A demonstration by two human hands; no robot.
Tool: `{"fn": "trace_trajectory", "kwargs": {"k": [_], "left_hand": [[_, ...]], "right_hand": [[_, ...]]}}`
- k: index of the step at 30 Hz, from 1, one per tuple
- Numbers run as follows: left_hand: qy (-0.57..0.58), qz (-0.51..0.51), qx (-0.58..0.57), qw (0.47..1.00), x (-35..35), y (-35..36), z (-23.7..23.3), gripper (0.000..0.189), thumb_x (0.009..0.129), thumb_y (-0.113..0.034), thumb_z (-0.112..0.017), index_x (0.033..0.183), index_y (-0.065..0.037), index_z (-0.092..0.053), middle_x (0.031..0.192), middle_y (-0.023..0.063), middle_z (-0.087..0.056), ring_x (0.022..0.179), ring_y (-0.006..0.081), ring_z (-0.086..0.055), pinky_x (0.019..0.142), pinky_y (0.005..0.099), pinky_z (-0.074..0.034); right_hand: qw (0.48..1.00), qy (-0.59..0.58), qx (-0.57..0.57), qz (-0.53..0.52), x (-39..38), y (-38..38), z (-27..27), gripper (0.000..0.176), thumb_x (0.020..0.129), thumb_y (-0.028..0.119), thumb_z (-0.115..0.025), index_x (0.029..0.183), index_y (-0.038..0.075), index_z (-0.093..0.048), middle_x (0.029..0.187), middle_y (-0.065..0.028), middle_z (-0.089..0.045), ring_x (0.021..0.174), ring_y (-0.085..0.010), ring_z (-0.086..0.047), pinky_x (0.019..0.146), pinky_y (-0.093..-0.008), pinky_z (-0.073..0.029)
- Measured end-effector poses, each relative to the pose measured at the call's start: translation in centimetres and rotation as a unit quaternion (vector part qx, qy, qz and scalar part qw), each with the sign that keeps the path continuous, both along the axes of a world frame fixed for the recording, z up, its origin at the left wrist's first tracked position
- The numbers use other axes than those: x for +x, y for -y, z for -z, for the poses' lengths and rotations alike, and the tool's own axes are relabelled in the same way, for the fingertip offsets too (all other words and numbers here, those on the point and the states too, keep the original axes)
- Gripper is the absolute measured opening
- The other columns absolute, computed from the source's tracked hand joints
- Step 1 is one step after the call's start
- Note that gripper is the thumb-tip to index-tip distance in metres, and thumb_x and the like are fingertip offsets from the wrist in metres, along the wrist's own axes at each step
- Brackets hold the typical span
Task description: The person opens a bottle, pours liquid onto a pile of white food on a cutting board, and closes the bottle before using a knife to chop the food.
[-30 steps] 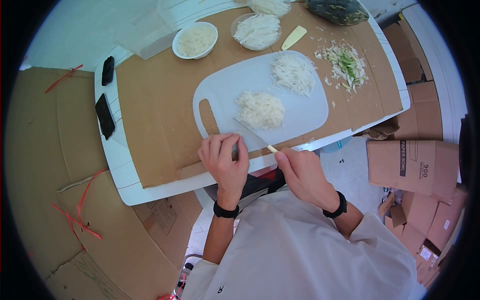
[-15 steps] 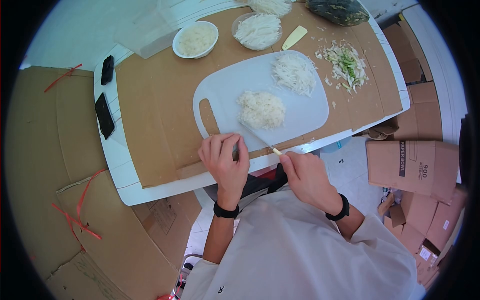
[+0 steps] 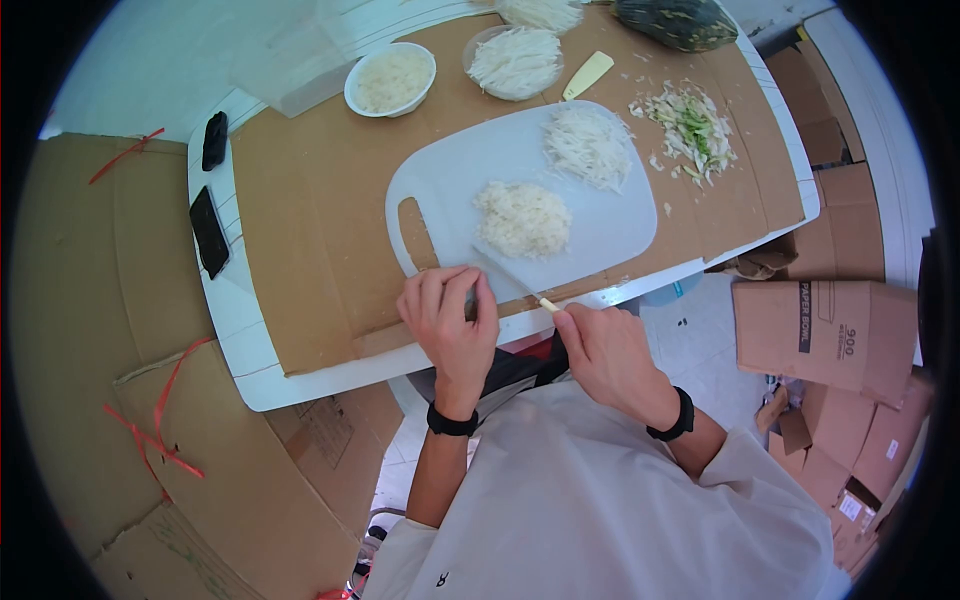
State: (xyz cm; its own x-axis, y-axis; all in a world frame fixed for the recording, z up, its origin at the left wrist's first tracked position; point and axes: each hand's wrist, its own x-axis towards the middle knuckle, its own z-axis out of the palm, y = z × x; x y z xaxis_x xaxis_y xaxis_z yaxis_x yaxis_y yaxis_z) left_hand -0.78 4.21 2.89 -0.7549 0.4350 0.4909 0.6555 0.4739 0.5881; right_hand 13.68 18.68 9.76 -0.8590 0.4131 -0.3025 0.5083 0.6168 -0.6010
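While the right hand [image 3: 605, 352] keeps its grip clenched on the pale handle of a knife [image 3: 510, 275], the blade lies slanted across the near edge of the white cutting board [image 3: 450, 170], its tip touching the minced white pile [image 3: 522, 220]. The left hand [image 3: 450, 322] rests at the board's near edge beside the handle slot, fingers curled over something small and dark; whether its grip holds it cannot be told. Uncut white strips [image 3: 588, 145] lie at the board's far corner. The board sits on the cardboard-covered counter [image 3: 300, 200].
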Motion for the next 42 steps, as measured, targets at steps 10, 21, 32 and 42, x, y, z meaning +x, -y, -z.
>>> {"fn": "trace_trajectory", "kwargs": {"k": [10,21,32,42], "left_hand": [[-0.001,0.001,-0.001,1.000,0.0,0.2,0.1,0.017,0.087,0.001,-0.083,0.101,-0.009,-0.080,0.106,0.0040,-0.076,0.104,0.0295,-0.067,0.094,0.0435,-0.047],[-0.007,0.004,0.005,1.000,-0.1,0.1,0.1,0.018,0.086,0.003,-0.084,0.100,-0.008,-0.079,0.105,0.0043,-0.076,0.103,0.0299,-0.067,0.092,0.0435,-0.048],[-0.007,0.003,0.006,1.000,-0.1,0.2,0.4,0.018,0.084,0.003,-0.085,0.099,-0.008,-0.079,0.103,0.0039,-0.076,0.102,0.0293,-0.067,0.091,0.0435,-0.047],[-0.009,0.001,0.008,1.000,-0.1,0.1,0.2,0.018,0.086,0.003,-0.084,0.100,-0.008,-0.080,0.103,0.0031,-0.077,0.102,0.0283,-0.067,0.092,0.0426,-0.047]], "right_hand": [[0.999,-0.015,-0.044,0.014,-0.3,-0.7,-0.6,0.044,0.119,0.030,-0.053,0.088,0.004,-0.070,0.070,-0.0243,-0.069,0.071,-0.0516,-0.069,0.067,-0.0619,-0.052],[0.998,-0.039,-0.056,0.003,-0.2,0.2,-0.4,0.041,0.118,0.029,-0.055,0.089,0.003,-0.069,0.069,-0.0238,-0.069,0.069,-0.0518,-0.069,0.066,-0.0617,-0.053],[0.999,0.004,0.034,-0.041,-0.3,1.1,-0.2,0.040,0.118,0.031,-0.056,0.089,0.005,-0.066,0.065,-0.0220,-0.069,0.059,-0.0472,-0.069,0.057,-0.0579,-0.054],[0.997,0.024,0.049,-0.049,1.0,0.6,-0.7,0.040,0.118,0.031,-0.056,0.088,0.006,-0.067,0.065,-0.0220,-0.069,0.059,-0.0466,-0.070,0.057,-0.0581,-0.053]]}}
